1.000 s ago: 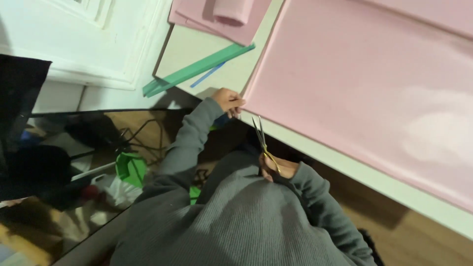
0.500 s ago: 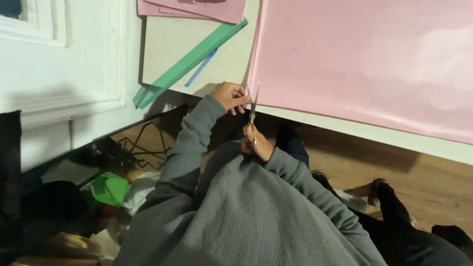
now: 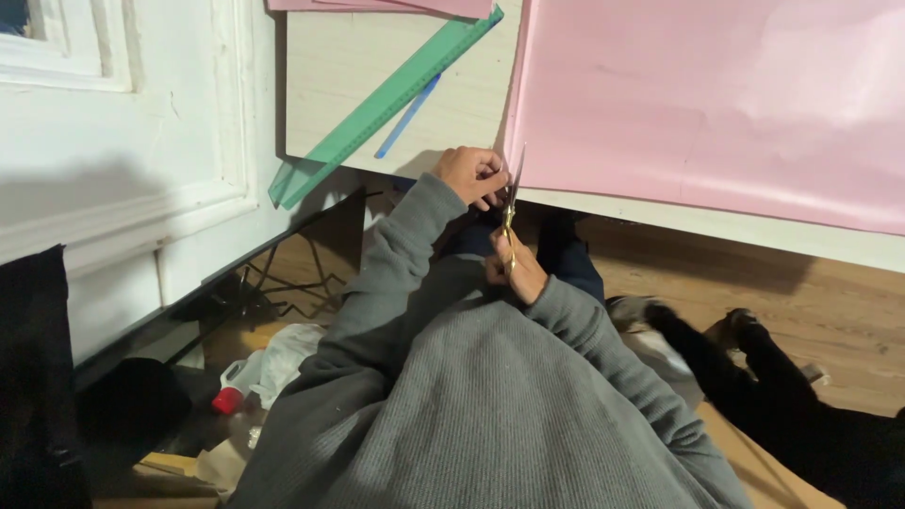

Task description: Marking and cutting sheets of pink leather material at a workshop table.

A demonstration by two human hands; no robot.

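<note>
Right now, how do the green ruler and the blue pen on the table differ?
The green ruler is long, wide and flat; the blue pen is short and thin. The green ruler sticks out past the table edge; the blue pen lies wholly on it. Both lie on the same slant, side by side, left of the pink sheet.

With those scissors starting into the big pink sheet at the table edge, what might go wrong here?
1. The left hand pinches the large pink paper sheet right beside the blades of the gold-handled scissors, so the fingers could get nicked.
2. Much of the sheet lies loose and unweighted on the pale wooden table; it might shift and the cut wander or tear.
3. The long green plastic ruler overhangs the table edge and could be knocked off.
</note>
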